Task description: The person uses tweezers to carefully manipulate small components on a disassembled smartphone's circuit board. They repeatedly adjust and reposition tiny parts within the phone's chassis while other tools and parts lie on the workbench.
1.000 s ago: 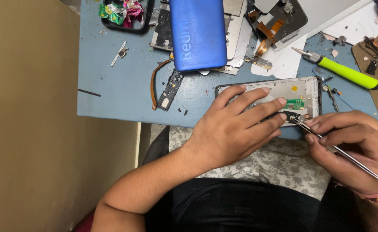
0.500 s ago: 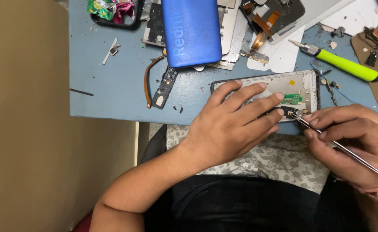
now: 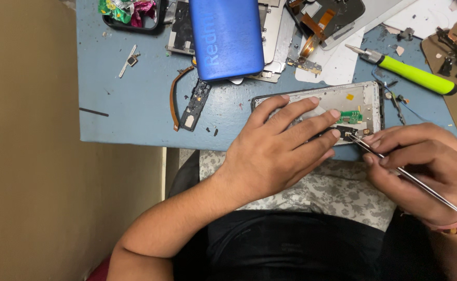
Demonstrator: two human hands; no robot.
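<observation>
An opened phone frame (image 3: 361, 96) lies near the front edge of the blue work table (image 3: 135, 104), with a small green circuit board (image 3: 352, 115) inside it. My left hand (image 3: 278, 148) rests flat on the frame, fingers spread and pressing it down. My right hand (image 3: 421, 166) grips thin metal tweezers (image 3: 395, 166). Their tip touches a small dark part just below the green board, beside my left fingertips.
A blue phone back cover (image 3: 227, 36) lies at the table's far middle over other phone parts. A screwdriver with a yellow-green handle (image 3: 413, 73) lies at the right. An orange flex cable with a black module (image 3: 187, 101) sits left of the frame. A tray of wrappers (image 3: 127, 13) is far left.
The view has shifted slightly, so the table sits lower and further right in frame. Both hands stay on the phone frame, the tweezers' tip still at the same spot.
</observation>
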